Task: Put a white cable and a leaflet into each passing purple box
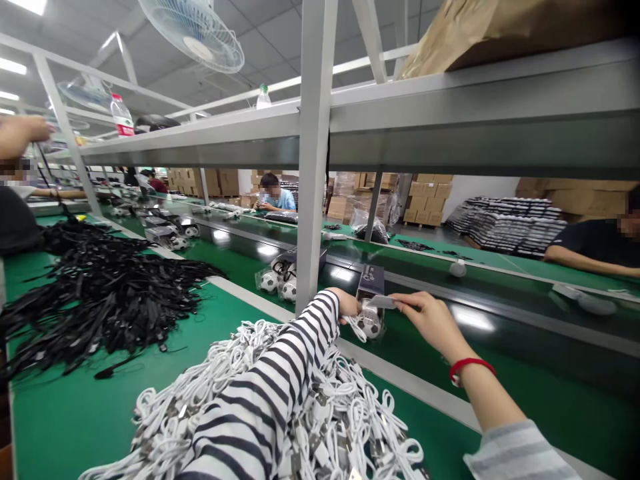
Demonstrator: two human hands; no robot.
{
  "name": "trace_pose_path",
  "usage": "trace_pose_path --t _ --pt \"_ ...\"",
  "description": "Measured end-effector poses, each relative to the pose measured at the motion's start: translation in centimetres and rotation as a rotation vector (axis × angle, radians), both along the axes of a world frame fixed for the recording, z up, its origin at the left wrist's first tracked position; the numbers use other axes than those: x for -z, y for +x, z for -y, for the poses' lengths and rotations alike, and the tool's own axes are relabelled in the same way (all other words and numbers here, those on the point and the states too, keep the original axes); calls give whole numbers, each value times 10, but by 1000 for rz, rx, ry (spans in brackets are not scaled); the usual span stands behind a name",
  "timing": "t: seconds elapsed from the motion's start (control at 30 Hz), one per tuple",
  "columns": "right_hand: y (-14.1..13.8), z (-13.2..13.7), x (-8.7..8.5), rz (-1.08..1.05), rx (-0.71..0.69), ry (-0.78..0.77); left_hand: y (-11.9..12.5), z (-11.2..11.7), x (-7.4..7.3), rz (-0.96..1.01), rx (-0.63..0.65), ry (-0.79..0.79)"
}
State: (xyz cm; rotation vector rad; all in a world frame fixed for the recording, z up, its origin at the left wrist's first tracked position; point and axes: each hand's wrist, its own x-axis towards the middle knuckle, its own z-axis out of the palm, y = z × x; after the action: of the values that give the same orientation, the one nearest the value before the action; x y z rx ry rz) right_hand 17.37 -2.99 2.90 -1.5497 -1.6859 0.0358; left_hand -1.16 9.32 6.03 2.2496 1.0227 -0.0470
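From my end I'm watching the right hand [427, 317], which is pinching a pale flap [381, 302] between thumb and fingertips, nearly closed on its edge. The left hand [349, 303] is bending in from the other side with its fingers partly hidden; I'm not able to tell how far it is closing, or whether it is gripping the white cable loop [357, 328] that is hanging just beneath it. Between them, a dark box [371, 279] with a football-patterned ball [369, 325] at its near end is sitting over the dark green surface [415, 353]. A hard tug could be creasing the flap; a loop catching against the ball could be jamming there. The surface is looking slick, so a push could be skidding the box away. Farther out, the striped sleeve [280, 373] is lying across the white cable pile [345, 400], and its cloth could be dragging cables over the pale edge strip [400, 381].
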Motion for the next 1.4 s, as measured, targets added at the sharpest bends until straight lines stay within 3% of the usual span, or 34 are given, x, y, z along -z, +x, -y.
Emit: trace_pose_path --t 0.1,0.23,0.33,0.43,0.53,0.63,0.73,0.8,1.03,1.13,1.23,1.4 --pt "-4 -4 8 103 -45 37 -9 -2 -13 -38 -21 -68" --pt "-6 -6 15 328 3 32 -13 -3 -20 185 -227 -74" --pt "-10 -6 18 465 74 -127 -5 -1 -13 454 -360 -174" --pt "-14 -8 18 507 78 -282 6 1 -2 655 -390 -450" --pt "-15 -6 12 548 120 -431 12 0 7 788 -416 -681" --pt "-16 2 1 774 175 -498 12 -3 12 855 -447 -778" --pt "-19 8 -8 987 161 -495 12 -7 16 910 -478 -785" --pt "-20 5 -7 1023 194 -508 13 -9 18 948 -503 -785" --pt "14 -15 8 852 302 -587 15 -8 18 989 -465 -747" --pt "30 5 14 711 178 -471 15 -7 20 989 -457 -691" --pt "31 29 26 829 38 -305 15 -6 21 918 -412 -648" --pt "29 44 45 1032 65 -142 11 0 16 801 -350 -589"
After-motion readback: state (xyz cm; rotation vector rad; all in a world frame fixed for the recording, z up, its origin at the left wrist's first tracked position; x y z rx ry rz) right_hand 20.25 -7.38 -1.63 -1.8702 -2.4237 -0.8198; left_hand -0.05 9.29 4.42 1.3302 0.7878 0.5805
